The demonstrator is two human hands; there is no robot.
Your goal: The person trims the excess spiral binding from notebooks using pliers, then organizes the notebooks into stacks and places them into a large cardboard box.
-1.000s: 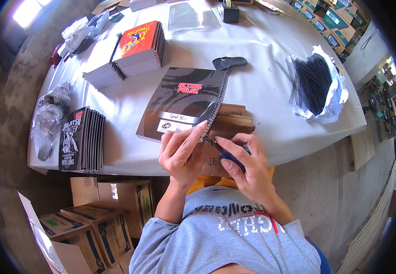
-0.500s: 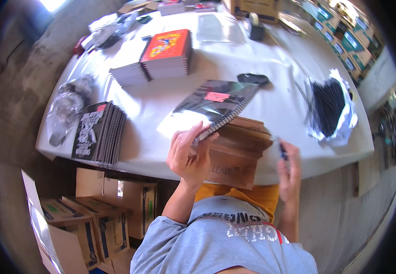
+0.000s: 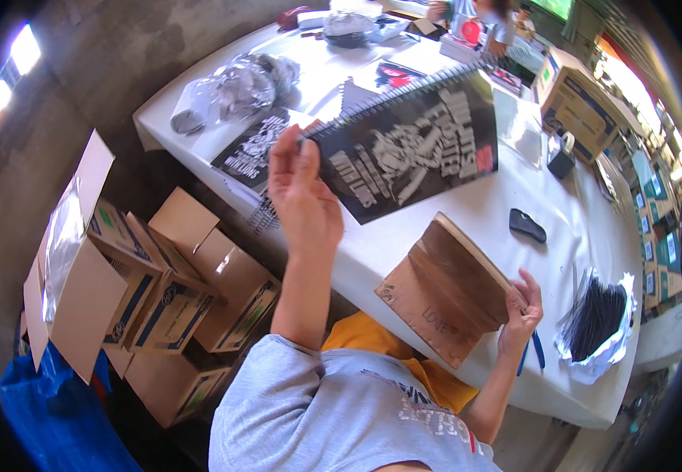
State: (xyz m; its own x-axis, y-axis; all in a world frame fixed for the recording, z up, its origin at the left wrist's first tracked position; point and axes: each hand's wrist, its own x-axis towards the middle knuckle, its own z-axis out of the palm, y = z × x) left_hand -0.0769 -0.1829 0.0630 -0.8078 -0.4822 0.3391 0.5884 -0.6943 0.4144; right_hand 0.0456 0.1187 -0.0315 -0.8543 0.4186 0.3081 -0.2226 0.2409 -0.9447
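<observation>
Over the white table point(image 3: 577, 212), in the head view, our left hand point(image 3: 305, 193) is nearly closed, thumb and fingers pinching a black notebook point(image 3: 412, 153) at one end of its coil point(image 3: 392, 97); the notebook hangs tilted in the air. Our right hand point(image 3: 522, 311), fingers curled, grips the right end of a brown stand point(image 3: 451, 291); a blue tool point(image 3: 540, 352) shows just below, whether held we cannot tell. We would judge a firm pinch best, without crushing the coil, keeping the stand steady.
</observation>
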